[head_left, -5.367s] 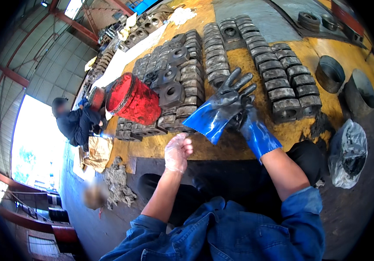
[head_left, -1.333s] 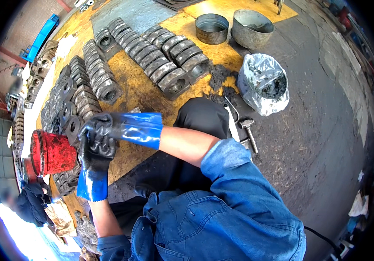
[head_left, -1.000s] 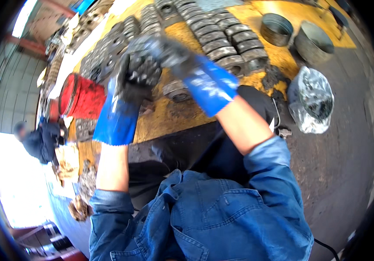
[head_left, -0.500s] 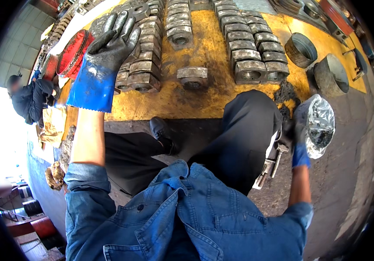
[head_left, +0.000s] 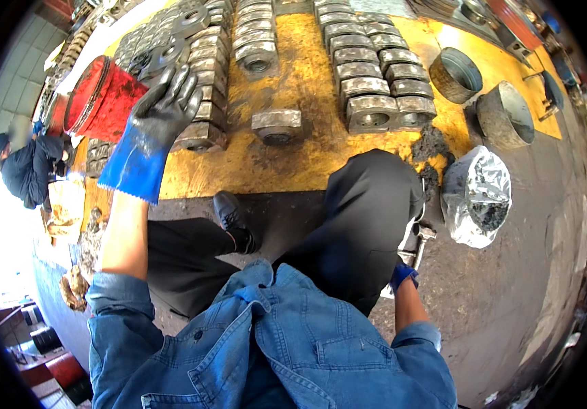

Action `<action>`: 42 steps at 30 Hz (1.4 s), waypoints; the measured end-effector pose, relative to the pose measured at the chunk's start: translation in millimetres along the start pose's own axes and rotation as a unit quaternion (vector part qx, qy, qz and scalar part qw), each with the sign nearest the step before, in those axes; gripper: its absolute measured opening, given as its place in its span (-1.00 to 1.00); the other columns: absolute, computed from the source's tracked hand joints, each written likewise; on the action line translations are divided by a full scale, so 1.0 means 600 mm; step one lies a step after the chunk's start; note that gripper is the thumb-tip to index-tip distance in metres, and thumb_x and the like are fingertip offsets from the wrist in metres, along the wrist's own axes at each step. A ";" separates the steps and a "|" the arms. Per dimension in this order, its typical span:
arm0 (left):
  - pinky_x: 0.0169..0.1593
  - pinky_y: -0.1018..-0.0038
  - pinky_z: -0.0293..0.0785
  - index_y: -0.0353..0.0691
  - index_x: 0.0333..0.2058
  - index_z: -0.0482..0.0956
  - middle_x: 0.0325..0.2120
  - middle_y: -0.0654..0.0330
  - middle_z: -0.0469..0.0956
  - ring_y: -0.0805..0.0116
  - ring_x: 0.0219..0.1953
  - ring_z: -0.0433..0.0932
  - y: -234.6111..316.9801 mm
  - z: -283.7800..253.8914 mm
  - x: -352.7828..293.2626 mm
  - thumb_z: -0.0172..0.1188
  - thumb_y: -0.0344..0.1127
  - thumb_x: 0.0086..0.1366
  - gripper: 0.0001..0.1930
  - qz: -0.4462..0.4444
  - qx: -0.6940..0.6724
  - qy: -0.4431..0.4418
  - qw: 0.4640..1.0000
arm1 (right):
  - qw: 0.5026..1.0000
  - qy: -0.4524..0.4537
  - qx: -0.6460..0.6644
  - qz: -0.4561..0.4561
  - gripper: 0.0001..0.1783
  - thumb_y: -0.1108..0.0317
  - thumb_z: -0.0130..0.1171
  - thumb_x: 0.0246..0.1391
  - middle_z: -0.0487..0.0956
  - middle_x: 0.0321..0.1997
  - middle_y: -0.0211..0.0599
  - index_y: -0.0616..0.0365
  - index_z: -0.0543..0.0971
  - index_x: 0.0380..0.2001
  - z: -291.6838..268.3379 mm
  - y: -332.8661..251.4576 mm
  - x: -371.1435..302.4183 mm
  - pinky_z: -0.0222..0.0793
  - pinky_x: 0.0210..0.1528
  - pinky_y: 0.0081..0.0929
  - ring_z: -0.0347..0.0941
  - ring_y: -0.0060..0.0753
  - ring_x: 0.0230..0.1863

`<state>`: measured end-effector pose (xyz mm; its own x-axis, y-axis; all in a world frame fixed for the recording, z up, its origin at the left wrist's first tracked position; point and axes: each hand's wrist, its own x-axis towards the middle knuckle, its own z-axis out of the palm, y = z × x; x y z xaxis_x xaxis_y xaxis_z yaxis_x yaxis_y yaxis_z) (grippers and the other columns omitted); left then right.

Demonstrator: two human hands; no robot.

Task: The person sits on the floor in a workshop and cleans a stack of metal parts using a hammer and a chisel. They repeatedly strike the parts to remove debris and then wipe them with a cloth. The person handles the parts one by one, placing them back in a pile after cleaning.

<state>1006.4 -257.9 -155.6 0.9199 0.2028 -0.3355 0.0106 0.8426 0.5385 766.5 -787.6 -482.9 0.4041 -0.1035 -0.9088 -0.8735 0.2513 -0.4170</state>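
Observation:
My left hand (head_left: 160, 119), in a blue glove with a blackened palm, is raised palm up with fingers apart and nothing in it. It is beside a red bucket (head_left: 106, 99) and in front of a row of metal blocks (head_left: 208, 85). A lone block with a round hole (head_left: 276, 126) sits right of it on the yellow tabletop (head_left: 201, 170). My right hand (head_left: 402, 274) is low beside my right knee; only its blue cuff shows and the fingers are hidden. Closest to it is a metal tool with a T-shaped head (head_left: 423, 235).
A clear plastic bag (head_left: 458, 198) with dark grit stands on the right, below a dark granular heap (head_left: 433, 144). Two metal rings, one upright (head_left: 453, 82) and one tilted (head_left: 494, 119), are at the table's right end. A co-worker (head_left: 27, 170) crouches far left.
My right hand has moved from the plastic bag down and left to beside my knee. My left hand has lowered slightly, and the view has shifted a little.

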 end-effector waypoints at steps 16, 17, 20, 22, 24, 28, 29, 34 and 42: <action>0.27 0.14 0.10 -0.13 0.05 0.47 0.17 0.16 0.36 0.18 0.26 0.22 -0.057 -0.138 0.056 0.07 -0.26 0.25 -0.62 -0.069 0.031 0.029 0.997 | 0.994 0.098 -0.032 -0.035 -0.47 -0.19 0.04 0.05 0.59 -0.25 -0.22 0.03 0.54 -0.15 0.004 -0.021 0.157 0.37 -0.25 -0.30 0.47 -0.23 -0.28; 0.27 0.14 0.10 -0.13 0.05 0.47 0.17 0.16 0.36 0.18 0.26 0.22 -0.061 -0.144 0.057 0.07 -0.26 0.25 -0.62 -0.067 0.029 0.034 0.997 | 0.993 0.103 -0.040 -0.039 -0.47 -0.18 0.04 0.05 0.59 -0.25 -0.21 0.03 0.54 -0.16 0.009 -0.024 0.162 0.37 -0.24 -0.29 0.47 -0.22 -0.27; 0.27 0.15 0.08 -0.13 0.04 0.47 0.14 0.15 0.38 0.17 0.24 0.24 -0.084 -0.154 0.056 -0.06 -0.24 0.31 -0.65 -0.108 -0.009 0.018 0.994 | 0.988 0.127 -0.077 -0.046 -0.49 -0.15 0.05 0.04 0.59 -0.24 -0.20 0.03 0.54 -0.16 0.012 -0.024 0.171 0.38 -0.23 -0.28 0.48 -0.21 -0.26; 0.27 0.14 0.08 -0.16 0.03 0.48 0.12 0.13 0.41 0.16 0.23 0.27 -0.105 -0.147 0.062 -0.08 -0.27 0.32 -0.65 -0.115 -0.006 0.052 0.992 | 0.983 0.144 -0.098 -0.052 -0.50 -0.13 0.05 0.04 0.59 -0.24 -0.20 0.03 0.54 -0.16 0.010 -0.022 0.171 0.38 -0.22 -0.28 0.48 -0.20 -0.25; 0.27 0.14 0.10 -0.16 0.05 0.48 0.13 0.13 0.40 0.17 0.23 0.27 -0.120 -0.149 0.064 -0.05 -0.28 0.31 -0.64 -0.122 -0.006 0.071 0.990 | 0.977 0.162 -0.121 -0.059 -0.51 -0.11 0.05 0.04 0.59 -0.23 -0.19 0.03 0.55 -0.16 0.007 -0.021 0.173 0.39 -0.21 -0.27 0.49 -0.19 -0.24; 0.28 0.07 0.12 -0.24 0.01 0.50 0.09 0.06 0.44 0.10 0.25 0.26 -0.135 -0.148 0.061 0.01 -0.33 0.26 -0.65 -0.146 -0.020 0.064 0.987 | 0.960 0.205 -0.180 -0.068 -0.54 -0.08 0.06 0.03 0.60 -0.23 -0.17 0.03 0.55 -0.16 0.008 -0.006 0.175 0.40 -0.19 -0.26 0.50 -0.17 -0.22; 0.29 0.08 0.14 -0.23 -0.01 0.51 0.10 0.07 0.43 0.13 0.26 0.25 -0.131 -0.160 0.055 0.01 -0.31 0.27 -0.67 -0.148 -0.021 0.032 0.988 | 0.952 0.216 -0.204 -0.070 -0.54 -0.07 0.06 0.03 0.60 -0.22 -0.17 0.03 0.55 -0.16 0.015 -0.009 0.170 0.40 -0.18 -0.25 0.50 -0.17 -0.22; 0.28 0.12 0.17 -0.19 -0.02 0.52 0.08 0.10 0.45 0.17 0.24 0.27 -0.097 -0.213 0.048 0.11 -0.36 0.23 -0.68 -0.136 0.012 0.019 0.990 | 0.934 0.233 -0.260 -0.078 -0.57 -0.02 0.06 0.03 0.60 -0.21 -0.15 0.03 0.56 -0.17 0.035 -0.031 0.179 0.41 -0.16 -0.24 0.51 -0.14 -0.19; 0.25 0.09 0.14 -0.32 0.07 0.43 0.10 -0.01 0.42 0.09 0.21 0.29 -0.159 -0.147 0.044 0.02 -0.32 0.24 -0.58 -0.138 -0.015 0.003 0.990 | 0.922 0.243 -0.290 -0.087 -0.62 0.05 0.08 0.02 0.61 -0.20 -0.13 0.04 0.57 -0.17 0.031 -0.004 0.189 0.43 -0.12 -0.21 0.53 -0.11 -0.15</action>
<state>994.9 -288.8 -284.1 0.8810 -0.0347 -0.4718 0.2501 0.8807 0.4023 819.3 -781.8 -584.9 0.5059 -0.5479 -0.6663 -0.8620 -0.3514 -0.3655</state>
